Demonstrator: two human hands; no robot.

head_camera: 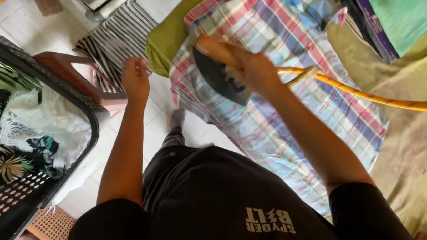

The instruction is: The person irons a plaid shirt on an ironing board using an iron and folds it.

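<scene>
Iron (218, 77) lies lengthwise, nose toward upper left.

A plaid cloth (282, 70) in pink, blue, white and green lies on an olive-green cover (423, 151), crossed by a yellow cord (380, 100). The iron (216, 72) is dark with an orange handle. At left, a black basket (31, 197) holds palm-leaf prints and white lace; far off lies a black-and-white striped mat (117, 37).

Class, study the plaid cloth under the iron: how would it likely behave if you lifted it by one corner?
The plaid cloth would probably flop and drape, since it already lies limp with soft folds. It looks thin, so likely light. It might slide over the green cover.
</scene>
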